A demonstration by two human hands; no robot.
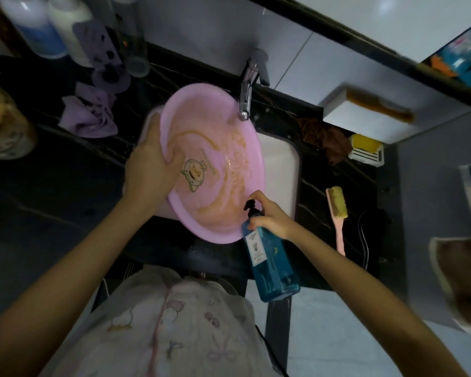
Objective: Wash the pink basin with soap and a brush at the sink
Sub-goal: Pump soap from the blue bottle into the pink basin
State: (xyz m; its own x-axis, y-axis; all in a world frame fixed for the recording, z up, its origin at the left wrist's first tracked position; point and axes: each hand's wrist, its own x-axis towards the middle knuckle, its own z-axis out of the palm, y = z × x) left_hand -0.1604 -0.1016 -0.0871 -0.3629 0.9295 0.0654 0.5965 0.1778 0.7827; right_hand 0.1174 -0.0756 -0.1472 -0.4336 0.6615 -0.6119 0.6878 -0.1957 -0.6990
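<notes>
Pink basin (218, 164): sitting tilted over the white sink (279, 170), its open side facing up toward the camera and its upper rim lying just under the faucet (245, 96).
Basin inside: showing yellowish-brown streaks (191, 137) curving across the bottom and wall, beside a printed cartoon figure (193, 172).
Left hand (150, 170): gripping the basin's left rim, thumb curling over the edge onto the inside, the other fingers going behind the wall out of sight.
Right hand (272, 216): wrapping its fingers around the neck of the blue soap bottle (272, 268), one finger resting on top of the black pump head (250, 206).
Soap bottle: hanging tilted at the basin's lower right rim, pump nozzle pointing in toward the basin; whether soap is coming out is hard to tell, as the view is soft there.
Brush (337, 213): lying on the dark desk (65, 186) to the right of the sink, pink handle pointing toward the person, pale yellow bristles at the far end, apart from both hands.
Purple cloth (89, 115): lying crumpled on the desk left of the basin.
Brown cloth (326, 140): lying bunched on the desk right of the faucet.
</notes>
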